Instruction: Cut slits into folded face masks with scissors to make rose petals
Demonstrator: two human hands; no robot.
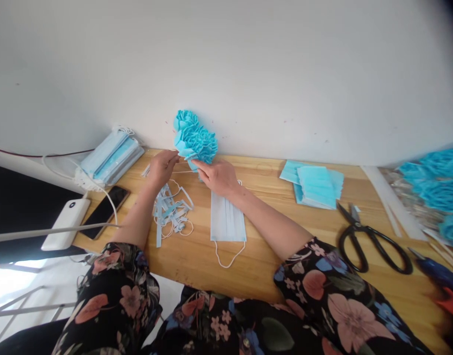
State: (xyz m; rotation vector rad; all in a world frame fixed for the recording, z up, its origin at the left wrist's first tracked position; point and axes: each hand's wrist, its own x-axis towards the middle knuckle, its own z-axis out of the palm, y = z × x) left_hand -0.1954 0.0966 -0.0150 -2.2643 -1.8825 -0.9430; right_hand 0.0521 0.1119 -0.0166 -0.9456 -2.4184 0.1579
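Observation:
A ruffled blue flower made of mask fabric (195, 136) stands upright against the white wall at the back of the wooden table (270, 246). My left hand (161, 166) pinches its lower left edge, fingers closed. My right hand (218, 176) grips the base of the flower from the right, fingers curled. A flat blue face mask (227, 219) lies under my right wrist, its ear loop hanging toward me. A heap of cut mask strips and loops (171, 211) lies by my left forearm.
A stack of masks (110, 159) sits at the far left, with a phone (106, 209) and a white power bank (65, 223) beside it. Cut blue pieces (315, 183), black scissors (372, 240) and more blue flowers (438, 190) lie to the right.

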